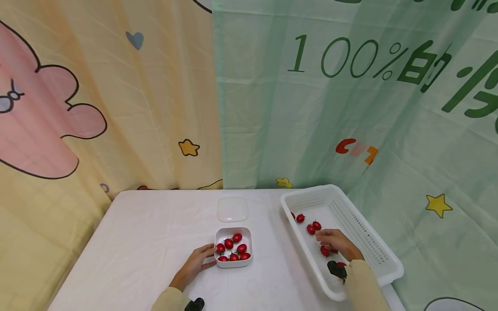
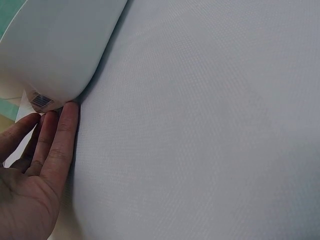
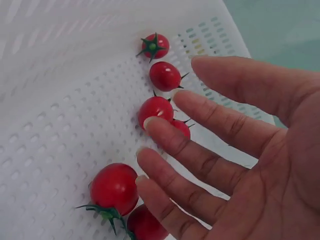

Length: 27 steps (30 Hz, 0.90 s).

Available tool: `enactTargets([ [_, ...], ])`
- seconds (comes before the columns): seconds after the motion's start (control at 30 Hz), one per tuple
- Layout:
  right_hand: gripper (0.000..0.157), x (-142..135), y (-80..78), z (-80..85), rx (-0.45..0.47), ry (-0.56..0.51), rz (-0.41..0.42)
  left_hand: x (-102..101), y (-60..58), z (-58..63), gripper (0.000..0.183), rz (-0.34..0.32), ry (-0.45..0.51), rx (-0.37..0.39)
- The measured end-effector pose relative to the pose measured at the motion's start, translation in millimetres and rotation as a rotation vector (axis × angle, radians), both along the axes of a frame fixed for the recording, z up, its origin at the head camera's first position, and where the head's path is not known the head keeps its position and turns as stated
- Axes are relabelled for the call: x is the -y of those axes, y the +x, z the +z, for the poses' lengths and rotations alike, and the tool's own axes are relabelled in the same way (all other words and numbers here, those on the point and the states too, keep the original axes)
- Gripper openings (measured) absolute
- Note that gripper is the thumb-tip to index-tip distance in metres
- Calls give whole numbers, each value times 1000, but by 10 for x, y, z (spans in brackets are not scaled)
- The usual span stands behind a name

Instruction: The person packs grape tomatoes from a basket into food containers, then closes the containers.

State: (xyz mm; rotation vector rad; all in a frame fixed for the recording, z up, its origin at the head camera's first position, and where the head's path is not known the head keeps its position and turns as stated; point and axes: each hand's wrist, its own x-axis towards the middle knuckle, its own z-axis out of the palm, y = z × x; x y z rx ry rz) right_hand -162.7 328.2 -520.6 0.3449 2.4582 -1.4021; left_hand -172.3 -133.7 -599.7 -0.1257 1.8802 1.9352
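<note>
A small white box (image 1: pixel 233 264) holds several cherry tomatoes (image 1: pixel 228 244) with green stems. My left hand (image 1: pixel 193 267) touches the box's left side with extended fingers; the left wrist view shows the fingertips (image 2: pixel 70 111) against its lower edge, by a barcode label. Inside the white perforated basket (image 1: pixel 379 248), my right hand (image 1: pixel 336 242) hovers among more cherry tomatoes (image 1: pixel 311 229). In the right wrist view its fingers are spread and relaxed, holding nothing. One tomato (image 3: pixel 115 189) lies near the fingertips, another (image 3: pixel 156 111) partly behind a finger.
A clear flat lid (image 1: pixel 232 210) lies on the white table (image 1: pixel 155 233) behind the box. The basket stands along the table's right side. Printed curtains (image 1: pixel 272 129) hang behind the table and along its sides.
</note>
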Motion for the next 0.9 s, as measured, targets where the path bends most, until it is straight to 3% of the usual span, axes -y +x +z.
enactTargets([
  [0.43,36,-115,40,-66,81,85,-3,9,1,5,61,-22,17,-8],
  [0.9,36,-43,105,-157,229,-53,60,4,5,17,58,-14,22,-7],
])
